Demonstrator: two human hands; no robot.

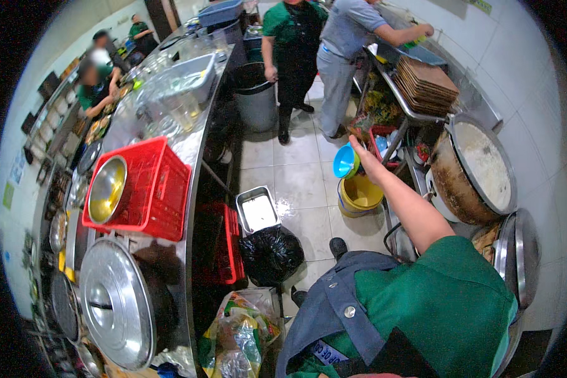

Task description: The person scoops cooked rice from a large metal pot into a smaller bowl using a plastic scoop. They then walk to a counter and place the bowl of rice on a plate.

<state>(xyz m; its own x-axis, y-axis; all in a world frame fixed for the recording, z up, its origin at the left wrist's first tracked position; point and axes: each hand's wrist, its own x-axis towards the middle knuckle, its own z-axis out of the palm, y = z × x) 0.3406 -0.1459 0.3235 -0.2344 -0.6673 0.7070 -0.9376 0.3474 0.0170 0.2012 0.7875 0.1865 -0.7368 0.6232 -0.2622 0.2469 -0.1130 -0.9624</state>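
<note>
Seemingly pinches round blue plastic bowl (343, 161) with right grip (364, 156), tilted just left; near round yellow plastic bucket (359, 208) below; cannot tell left grip, unseen.

Counter (181, 249) left, bench (416, 114) right, floor (302, 176) between

A lidded pot (116, 302) occupies the counter's near end. Beyond it, by the right edge, stands a crate (173, 195) with a bowl (97, 198) at its top. Farther along are glasses (183, 110), then a tub (198, 72) at the right edge. Beneath that edge is a lower crate (223, 246); just right of it on the floor lie a tray (256, 194) and, nearer, a bag (272, 255). A bin (255, 110) stands by the counter's far stretch. Toward the bench is a bucket (353, 205), a cup (345, 160) beside the right hand (363, 157) at its far side. Stacked boards (425, 88) lie on the bench, nearer than a basin (431, 57); past its near end stands a large pot (453, 173).
</note>
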